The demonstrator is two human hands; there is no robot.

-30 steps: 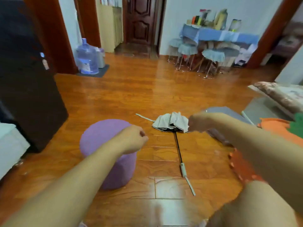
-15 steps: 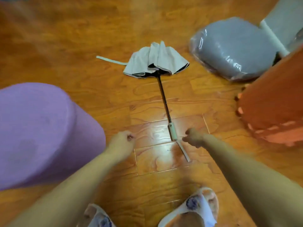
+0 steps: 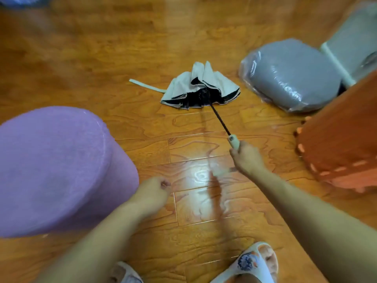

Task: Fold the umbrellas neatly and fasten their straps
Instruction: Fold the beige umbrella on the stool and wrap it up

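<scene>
Half a second ago both hands hung just short of the umbrella's handle; now the right hand has closed its fingers round the pale handle and tipped that end up off the wooden floor, while the canopy has stayed where it lay.

From that grip the dark shaft runs away and a little leftward to the canopy, so the umbrella's long axis points straight out from the person. The left hand hovers nearer the body, beside the purple stool, fingers curled in and holding nothing. It looks to be the free hand for gathering the cloth, though the canopy is well apart from it, at the far end of the shaft.

The canopy is half collapsed, a rumpled fan of cream panels with black lining showing underneath. Its fastening strap trails loose on the boards to the left. A grey cushion in clear wrap sits near the canopy's right edge, apart from it.
</scene>
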